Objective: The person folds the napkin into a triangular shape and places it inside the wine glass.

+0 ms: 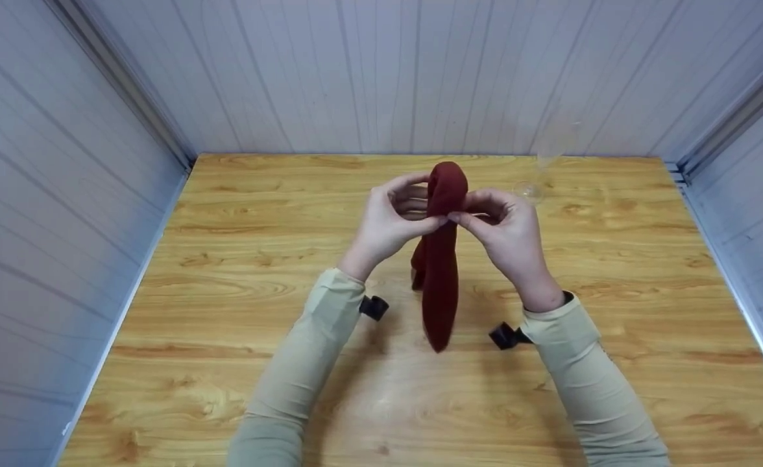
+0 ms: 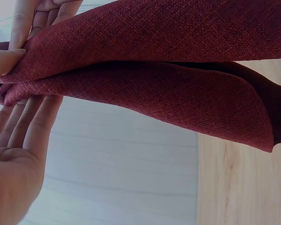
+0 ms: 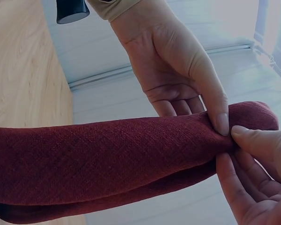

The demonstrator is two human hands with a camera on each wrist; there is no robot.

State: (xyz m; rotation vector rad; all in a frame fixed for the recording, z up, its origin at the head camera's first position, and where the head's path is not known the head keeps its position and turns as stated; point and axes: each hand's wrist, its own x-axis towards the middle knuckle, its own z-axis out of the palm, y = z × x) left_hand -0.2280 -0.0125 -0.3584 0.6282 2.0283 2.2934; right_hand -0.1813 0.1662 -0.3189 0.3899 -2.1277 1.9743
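Observation:
A dark red folded cloth (image 1: 441, 279) is held up above the table in the head view, bent over at the top with its pointed lower end hanging down. My left hand (image 1: 385, 214) holds it from the left, thumb in front and fingers behind. From the right, my right hand (image 1: 508, 227) pinches the cloth just below its top bend, and the two thumb tips nearly meet. In the left wrist view the cloth (image 2: 131, 79) shows a coarse weave and overlapping layers. The right wrist view has both thumbs pressing the cloth (image 3: 117, 159) near its bent end.
A clear stemmed glass (image 1: 545, 155), faint against the wall, stands at the back right of the wooden table (image 1: 239, 259). Pale panelled walls (image 1: 381, 78) close in the back and both sides. Black wrist cameras (image 1: 374, 308) stick out below the sleeves.

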